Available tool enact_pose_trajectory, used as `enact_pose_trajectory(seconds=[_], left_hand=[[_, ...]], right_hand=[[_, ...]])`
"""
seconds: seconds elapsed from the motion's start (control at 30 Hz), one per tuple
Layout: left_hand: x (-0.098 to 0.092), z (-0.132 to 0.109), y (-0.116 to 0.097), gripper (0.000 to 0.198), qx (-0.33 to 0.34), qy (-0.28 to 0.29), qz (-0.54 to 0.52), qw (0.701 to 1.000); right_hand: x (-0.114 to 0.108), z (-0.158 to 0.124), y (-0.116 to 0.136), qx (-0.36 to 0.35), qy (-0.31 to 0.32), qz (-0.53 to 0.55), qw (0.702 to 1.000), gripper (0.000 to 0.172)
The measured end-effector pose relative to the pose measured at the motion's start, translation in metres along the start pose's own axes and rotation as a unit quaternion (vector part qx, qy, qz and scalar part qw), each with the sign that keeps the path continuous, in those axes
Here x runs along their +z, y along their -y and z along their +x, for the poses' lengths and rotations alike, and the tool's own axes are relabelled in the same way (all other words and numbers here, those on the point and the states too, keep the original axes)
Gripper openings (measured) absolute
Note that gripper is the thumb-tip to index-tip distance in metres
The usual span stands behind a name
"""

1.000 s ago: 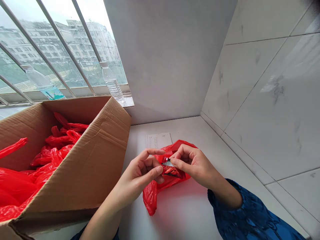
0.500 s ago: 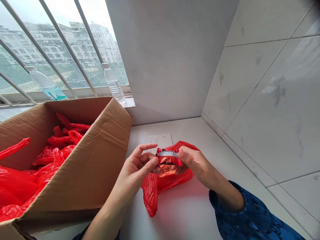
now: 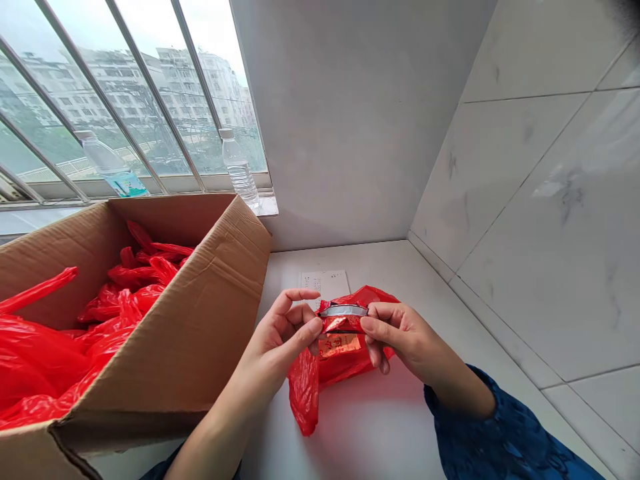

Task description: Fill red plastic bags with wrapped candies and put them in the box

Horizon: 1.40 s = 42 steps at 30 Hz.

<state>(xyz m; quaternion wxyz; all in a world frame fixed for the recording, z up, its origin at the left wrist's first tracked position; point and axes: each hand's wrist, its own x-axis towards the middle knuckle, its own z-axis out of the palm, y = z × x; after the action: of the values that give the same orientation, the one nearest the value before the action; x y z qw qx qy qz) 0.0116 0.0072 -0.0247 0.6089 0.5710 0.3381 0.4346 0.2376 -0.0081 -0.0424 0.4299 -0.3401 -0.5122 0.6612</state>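
Both hands hold a small red foil packet (image 3: 342, 325) with gold print and a silvery top edge, just above the white counter (image 3: 390, 427). My left hand (image 3: 285, 340) pinches its left end with thumb and forefinger. My right hand (image 3: 397, 333) pinches its right end, fingers curled. Under the packet lies a crumpled red plastic bag (image 3: 313, 380), spread on the counter towards me.
An open cardboard box (image 3: 200, 320) full of red plastic bags (image 3: 75, 340) stands at the left. A printed paper slip (image 3: 327, 283) lies behind the hands. Two water bottles (image 3: 240, 170) stand on the window sill. Tiled walls close the counter at the back and right.
The packet has been lifted out of the red bag and turned so its silvery top edge faces up. Both hands shifted slightly right and apart.
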Motion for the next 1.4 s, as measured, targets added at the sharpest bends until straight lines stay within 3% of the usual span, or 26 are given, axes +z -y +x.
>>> enact_pose_trajectory(seconds=[0.43, 0.87, 1.4], left_hand=[[-0.0011, -0.0021, -0.0007, 0.025, 0.018, 0.008, 0.031, 0.999], [0.0021, -0.0083, 0.0003, 0.028, 0.133, -0.014, 0.150, 0.979], [-0.0026, -0.0072, 0.0043, 0.030, 0.158, -0.009, 0.199, 0.967]], right_hand=[[-0.0019, 0.0004, 0.0033, -0.007, 0.003, -0.018, 1.000, 0.038], [-0.0059, 0.0014, 0.0032, -0.019, 0.024, -0.018, 0.999, 0.038], [-0.0086, 0.0026, 0.0020, -0.026, 0.017, -0.038, 0.999, 0.036]])
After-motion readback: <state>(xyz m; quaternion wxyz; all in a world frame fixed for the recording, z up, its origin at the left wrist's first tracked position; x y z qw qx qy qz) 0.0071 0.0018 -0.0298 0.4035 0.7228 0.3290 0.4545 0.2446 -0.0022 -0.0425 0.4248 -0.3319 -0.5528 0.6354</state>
